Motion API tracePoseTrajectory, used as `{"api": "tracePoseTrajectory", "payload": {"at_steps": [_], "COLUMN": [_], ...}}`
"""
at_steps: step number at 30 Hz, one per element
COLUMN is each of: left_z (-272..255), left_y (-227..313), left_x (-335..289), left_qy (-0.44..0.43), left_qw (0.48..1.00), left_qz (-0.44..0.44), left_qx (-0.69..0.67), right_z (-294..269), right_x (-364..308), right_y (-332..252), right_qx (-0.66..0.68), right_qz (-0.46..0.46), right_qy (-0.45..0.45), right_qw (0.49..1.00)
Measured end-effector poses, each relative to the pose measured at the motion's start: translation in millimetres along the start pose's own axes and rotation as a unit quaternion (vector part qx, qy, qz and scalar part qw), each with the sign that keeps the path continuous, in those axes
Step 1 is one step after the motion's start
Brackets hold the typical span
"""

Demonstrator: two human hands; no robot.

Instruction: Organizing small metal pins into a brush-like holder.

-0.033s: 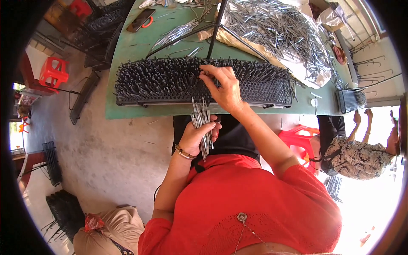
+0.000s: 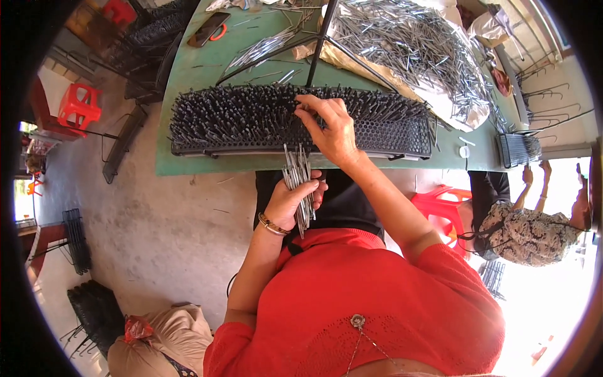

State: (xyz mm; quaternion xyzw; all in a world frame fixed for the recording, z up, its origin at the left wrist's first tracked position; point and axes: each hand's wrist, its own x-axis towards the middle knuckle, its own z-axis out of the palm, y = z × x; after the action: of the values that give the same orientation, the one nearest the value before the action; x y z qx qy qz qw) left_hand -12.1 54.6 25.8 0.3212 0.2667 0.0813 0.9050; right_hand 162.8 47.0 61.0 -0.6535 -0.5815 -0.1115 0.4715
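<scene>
Two hands: left (image 2: 295,200) grips thin grey pins bundle (image 2: 300,182); right (image 2: 330,129) pinches at spiky black rack (image 2: 251,119)

No change observed. The right hand (image 2: 330,129) holds the same position, fingertips (image 2: 301,108) on the long black perforated metal rack (image 2: 251,122). The left hand (image 2: 295,200) grips the same bundle of thin grey metal pins (image 2: 300,182).
</scene>
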Motion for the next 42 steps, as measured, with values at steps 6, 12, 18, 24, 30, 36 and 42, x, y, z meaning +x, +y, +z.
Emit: {"api": "tracePoseTrajectory", "payload": {"at_steps": [6,12,18,24,30,36,42], "left_z": [1,0,0,-1,3,3,0], "left_y": [1,0,2,0,2,6,3], "left_x": [-1,-2,-3,-2,-4,-7,-7], "left_qy": [-0.002,0.000,-0.003,-0.025,-0.034,-0.027,-0.027], "left_qw": [1.000,1.000,1.000,1.000,0.999,0.999,0.999], "left_qz": [-0.001,-0.010,-0.009,-0.012,-0.003,-0.002,-0.001], "left_qx": [0.004,0.003,0.005,0.004,0.010,0.029,0.027], "right_z": [8,7,4,-6,-9,-11,-5], "right_x": [0,2,-8,-7,-6,16,23], "right_y": [0,0,4,1,-2,-5,-7], "right_qx": [0.017,0.012,-0.039,-0.142,-0.068,-0.059,-0.130], "right_qz": [-0.011,-0.031,-0.053,-0.024,-0.037,-0.043,-0.077], "right_qy": [0.033,-0.002,-0.026,-0.022,-0.056,-0.126,-0.182], "right_qw": [0.999,0.999,0.997,0.989,0.995,0.989,0.972]}}
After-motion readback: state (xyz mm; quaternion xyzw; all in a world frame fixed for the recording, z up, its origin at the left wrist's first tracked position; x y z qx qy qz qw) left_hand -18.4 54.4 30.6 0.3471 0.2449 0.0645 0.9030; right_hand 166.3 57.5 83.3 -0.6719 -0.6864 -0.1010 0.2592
